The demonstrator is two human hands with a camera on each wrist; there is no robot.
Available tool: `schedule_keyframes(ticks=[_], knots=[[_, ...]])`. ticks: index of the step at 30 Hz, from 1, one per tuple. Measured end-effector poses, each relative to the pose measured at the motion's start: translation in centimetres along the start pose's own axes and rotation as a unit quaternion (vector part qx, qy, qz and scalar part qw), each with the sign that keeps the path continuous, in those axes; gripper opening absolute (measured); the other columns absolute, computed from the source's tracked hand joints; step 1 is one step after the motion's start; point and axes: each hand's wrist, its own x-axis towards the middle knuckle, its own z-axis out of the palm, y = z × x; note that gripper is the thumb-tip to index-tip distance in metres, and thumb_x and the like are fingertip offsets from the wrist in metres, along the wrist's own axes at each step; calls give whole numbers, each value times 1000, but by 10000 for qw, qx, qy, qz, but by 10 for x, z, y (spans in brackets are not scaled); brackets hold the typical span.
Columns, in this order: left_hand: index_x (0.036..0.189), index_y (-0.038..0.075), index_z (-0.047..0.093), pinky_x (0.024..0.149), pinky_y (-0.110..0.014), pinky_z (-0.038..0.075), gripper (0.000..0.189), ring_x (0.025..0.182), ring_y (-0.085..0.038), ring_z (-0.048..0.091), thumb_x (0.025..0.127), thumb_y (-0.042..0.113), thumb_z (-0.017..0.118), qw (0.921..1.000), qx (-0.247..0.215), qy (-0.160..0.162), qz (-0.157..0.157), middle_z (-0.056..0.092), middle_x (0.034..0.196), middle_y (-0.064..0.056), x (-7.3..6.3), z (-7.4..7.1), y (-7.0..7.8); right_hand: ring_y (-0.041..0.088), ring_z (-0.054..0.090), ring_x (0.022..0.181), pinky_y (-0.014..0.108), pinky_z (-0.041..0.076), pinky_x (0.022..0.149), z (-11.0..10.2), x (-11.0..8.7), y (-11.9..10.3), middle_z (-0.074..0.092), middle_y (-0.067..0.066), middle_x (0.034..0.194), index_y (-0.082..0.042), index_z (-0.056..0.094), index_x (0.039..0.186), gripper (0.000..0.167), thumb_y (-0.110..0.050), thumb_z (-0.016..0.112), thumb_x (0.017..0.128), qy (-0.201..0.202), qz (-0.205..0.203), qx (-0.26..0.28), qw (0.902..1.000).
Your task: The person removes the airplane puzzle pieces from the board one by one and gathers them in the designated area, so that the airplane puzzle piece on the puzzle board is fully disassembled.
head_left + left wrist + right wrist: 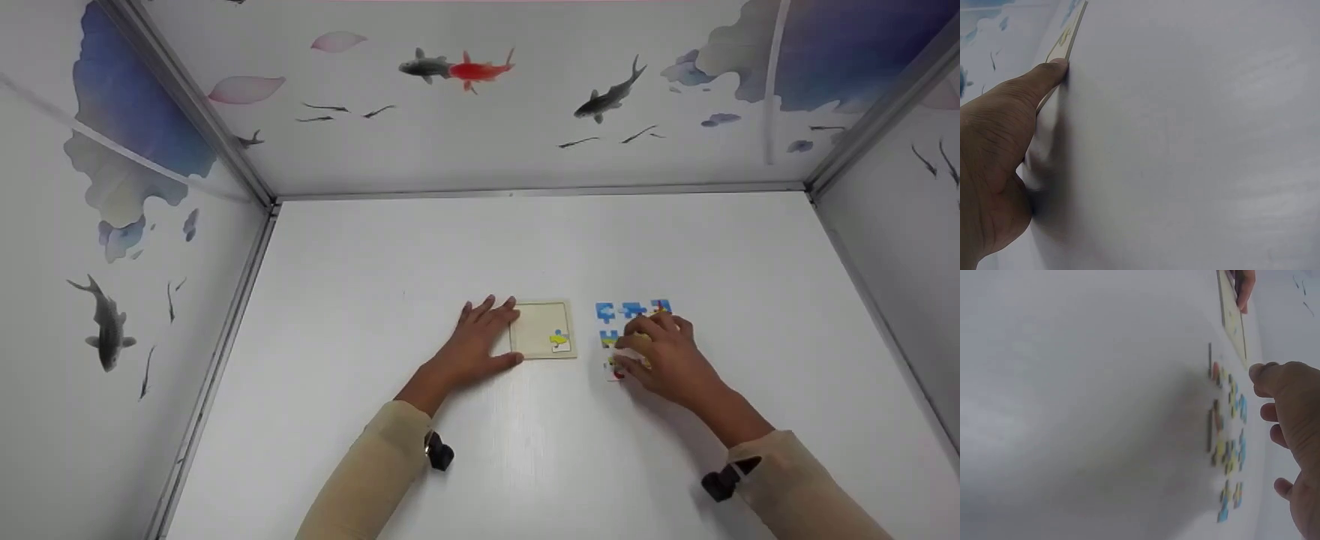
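Note:
A square, pale wooden puzzle board point(536, 326) with a raised rim lies flat on the white table. One yellow, white and blue puzzle piece point(559, 342) sits in its lower right corner. My left hand point(480, 341) rests on the board's left side, fingers spread, its thumb point(1053, 70) at the near edge. To the right, several loose jigsaw pieces point(605, 312) lie in rows, blue at the back, yellow and red nearer. Over these my right hand point(667, 356) hovers with bent fingers, thumb and forefinger apart. I see nothing between them. Its palm hides some pieces.
White panels with painted fish point(480, 70) enclose the white table point(405, 247) at the back and both sides. Metal strips run along the panel joints. Each sleeve cuff carries a small black device point(439, 452).

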Motion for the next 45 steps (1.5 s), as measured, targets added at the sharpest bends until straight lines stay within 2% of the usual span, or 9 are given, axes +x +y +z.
schedule_keyframes(ticks=[5, 9, 13, 24, 34, 40, 45], knots=[[172, 16, 37, 137, -57, 3, 82, 171, -29, 10, 107, 61, 60, 10000, 46, 20, 13, 22, 184, 2, 1, 2, -2, 38, 56, 124, 77, 40, 107, 9, 31, -23, 68, 8, 126, -14, 80, 127, 35, -26, 90, 95, -343, -5, -106, 9994], [172, 16, 38, 137, -57, 3, 82, 171, -29, 10, 107, 61, 61, 10000, 82, 31, 1, 22, 184, 2, 2, 3, -2, 37, 55, 125, 78, 42, 107, 18, 50, -36, 65, 8, 130, -15, 78, 133, 39, -29, 87, 98, -603, 39, -85, 9981], [172, 17, 38, 137, -57, 3, 82, 171, -28, 10, 107, 60, 62, 10000, 80, 41, 15, 22, 184, 2, 1, 3, -3, 36, 53, 126, 78, 41, 109, 25, 61, -42, 63, 8, 133, -17, 76, 137, 42, -30, 86, 99, -838, 71, 27, 9965], [171, 15, 40, 136, -59, 4, 82, 171, -31, 11, 106, 59, 62, 9999, -11, 78, 120, 24, 183, -2, 2, 1, -3, 36, 52, 125, 75, 42, 107, 36, 65, -44, 61, 8, 132, -17, 78, 134, 38, -28, 87, 98, -897, -25, 66, 9959], [174, 21, 36, 137, -54, 0, 83, 172, -22, 6, 106, 60, 64, 9999, 11, -12, -161, 19, 184, 7, 1, 4, -2, 35, 51, 129, 75, 38, 115, 36, 68, -48, 61, 9, 136, -15, 77, 132, 35, -26, 85, 100, -1036, 150, 215, 9943], [174, 21, 35, 137, -53, 0, 83, 172, -22, 6, 107, 60, 64, 9998, 70, -23, -161, 18, 184, 7, 2, 4, -1, 34, 58, 126, 71, 44, 112, 37, 67, -50, 67, 10, 133, -11, 73, 137, 41, -22, 85, 100, -976, -12, 87, 9952], [174, 21, 35, 137, -53, 0, 84, 172, -23, 6, 107, 62, 63, 9999, 58, -36, -152, 18, 184, 7, 1, 4, -2, 32, 60, 122, 68, 46, 111, 38, 66, -51, 69, 7, 130, -14, 75, 136, 38, -21, 85, 99, -866, -173, 75, 9961]])
